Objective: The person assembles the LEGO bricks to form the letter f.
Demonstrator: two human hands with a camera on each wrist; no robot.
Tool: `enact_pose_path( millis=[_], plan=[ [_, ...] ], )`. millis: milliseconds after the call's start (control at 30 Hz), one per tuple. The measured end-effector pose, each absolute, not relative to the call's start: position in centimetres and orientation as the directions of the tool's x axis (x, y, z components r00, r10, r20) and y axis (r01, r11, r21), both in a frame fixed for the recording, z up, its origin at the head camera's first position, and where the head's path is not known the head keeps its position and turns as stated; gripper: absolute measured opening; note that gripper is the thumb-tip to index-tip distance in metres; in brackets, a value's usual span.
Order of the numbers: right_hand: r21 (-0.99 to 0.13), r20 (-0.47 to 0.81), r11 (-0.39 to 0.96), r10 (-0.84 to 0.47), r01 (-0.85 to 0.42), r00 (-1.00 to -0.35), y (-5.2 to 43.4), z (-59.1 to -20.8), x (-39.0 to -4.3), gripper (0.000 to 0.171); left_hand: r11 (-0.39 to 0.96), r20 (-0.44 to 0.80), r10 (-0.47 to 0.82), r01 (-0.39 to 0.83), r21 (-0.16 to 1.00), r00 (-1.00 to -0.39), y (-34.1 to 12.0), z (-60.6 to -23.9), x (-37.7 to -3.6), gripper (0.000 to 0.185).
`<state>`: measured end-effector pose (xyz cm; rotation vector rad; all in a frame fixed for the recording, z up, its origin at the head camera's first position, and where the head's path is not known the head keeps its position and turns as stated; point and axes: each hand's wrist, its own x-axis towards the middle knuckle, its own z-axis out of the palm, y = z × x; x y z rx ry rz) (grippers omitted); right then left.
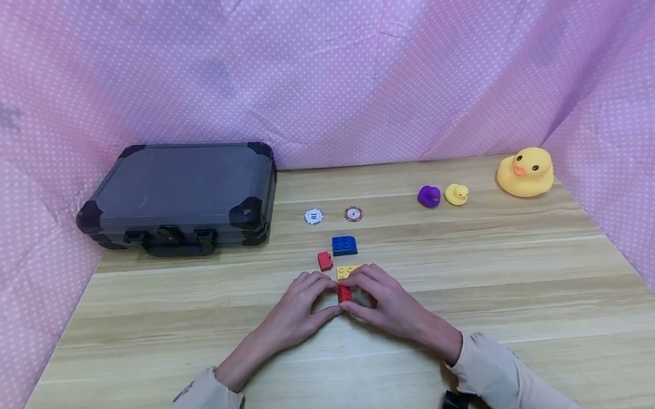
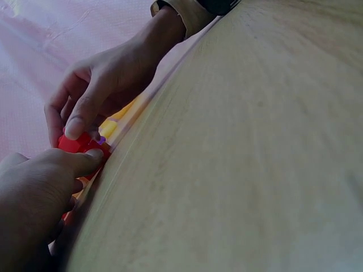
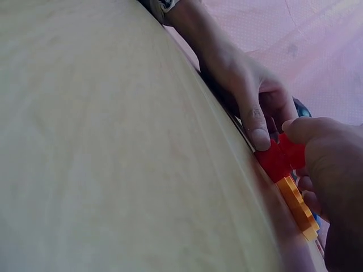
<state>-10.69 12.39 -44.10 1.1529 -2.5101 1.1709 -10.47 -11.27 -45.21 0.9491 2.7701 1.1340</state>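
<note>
Two red toy bricks meet between my hands. My left hand [image 1: 299, 305] pinches the lower red brick [image 3: 273, 162] at the table. The upper red brick [image 3: 294, 152] is gripped by my right hand [image 1: 390, 303], tilted against the lower one. Whether their studs are joined I cannot tell. Just beyond the fingertips lies a yellow brick [image 1: 346, 271], partly covered by the right fingers. A smaller red brick [image 1: 324, 261] and a blue brick [image 1: 344, 246] lie farther back in the head view.
Behind the bricks lie a white poker chip [image 1: 314, 216] and a dark red one [image 1: 353, 213]. A grey case [image 1: 172, 190] stands at back left. Toward the back right sit a purple duck [image 1: 429, 197], a small yellow duck [image 1: 456, 194] and a large yellow duck [image 1: 525, 173].
</note>
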Motion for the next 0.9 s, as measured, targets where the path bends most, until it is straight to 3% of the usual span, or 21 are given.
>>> enact_pose_path(
  millis=[367,900],
  plan=[
    [-0.558,0.473,0.377,-0.588,-0.739,-0.657,12.44,-44.48,-10.76,0.032,0.565,0.2,0.527,0.516,0.644,-0.826,-11.28,-45.31,-10.39,0.033],
    [-0.572,0.447,0.343,-0.632,-0.745,-0.633,12.56,-44.17,-11.46,0.03,0.56,0.201,0.527,0.516,0.648,-0.825,-11.23,-44.94,-10.43,0.036]
  ],
)
